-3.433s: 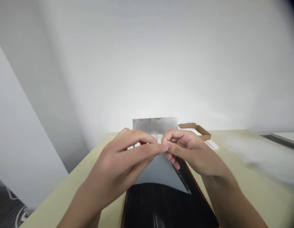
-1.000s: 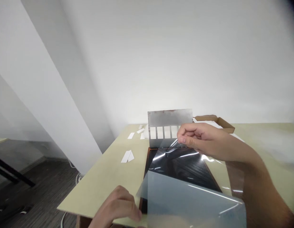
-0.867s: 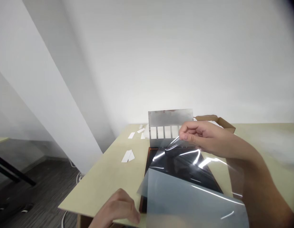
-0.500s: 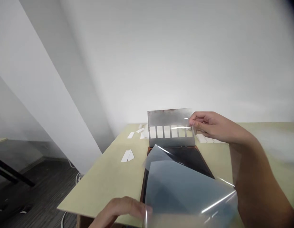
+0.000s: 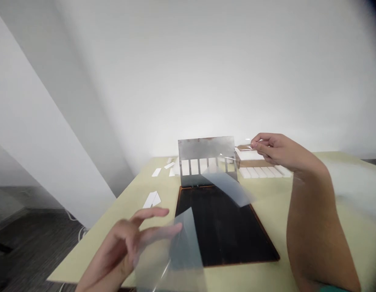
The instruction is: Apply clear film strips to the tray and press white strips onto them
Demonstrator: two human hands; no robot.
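Note:
My left hand [image 5: 123,243], low in front, holds a clear plastic film [image 5: 189,235] by its left side. Its index and middle fingers stretch out against the sheet, while the thumb side is partly blurred. Farther back, my right hand [image 5: 277,153] pinches the corner of another clear film [image 5: 228,188], which hangs down to the left and is smeared by motion. Below the films lies a flat black panel [image 5: 227,231] with a brown edge. At its far end stands an upright grey metal plate [image 5: 206,148] with a row of rectangular cutouts.
White cards [image 5: 151,199] lie on the yellow-green table [image 5: 114,243], left of the panel. More white strips [image 5: 259,172] sit in a row behind and to the right, near a brown and white box [image 5: 248,158]. A pale wall rises behind the table.
The two films have come apart. My right hand moved slightly right and up with one, my left hand moved left and up with the other. More of the black panel now shows.

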